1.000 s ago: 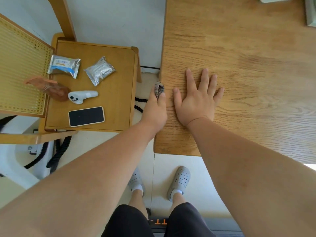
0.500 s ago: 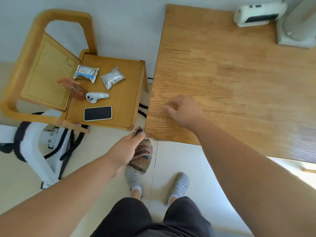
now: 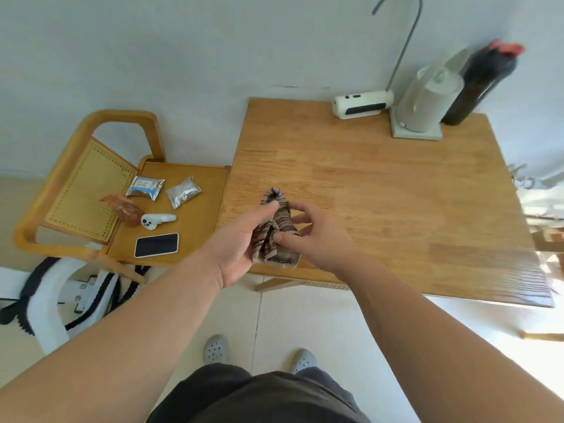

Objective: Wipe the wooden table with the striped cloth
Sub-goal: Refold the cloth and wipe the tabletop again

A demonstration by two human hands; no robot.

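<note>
The striped cloth (image 3: 279, 236), brown and grey and bunched into folds, hangs over the near left corner of the wooden table (image 3: 396, 203). My left hand (image 3: 238, 242) grips its left side, thumb on top. My right hand (image 3: 314, 236) pinches its right side with thumb and fingers. Both hands hold it just above the tabletop near the front edge.
A wooden chair (image 3: 171, 215) stands left of the table, holding a phone (image 3: 156, 245), a white controller (image 3: 157, 221), two foil packets (image 3: 183, 195) and a brown wrapper (image 3: 125, 209). At the table's far edge are a white device (image 3: 361, 106), a white kettle (image 3: 427, 102) and a dark bottle (image 3: 479, 83).
My left hand lifted the cloth from below the table's edge up over the corner. My right hand left the tabletop and took hold of the cloth. The view pulled back.
</note>
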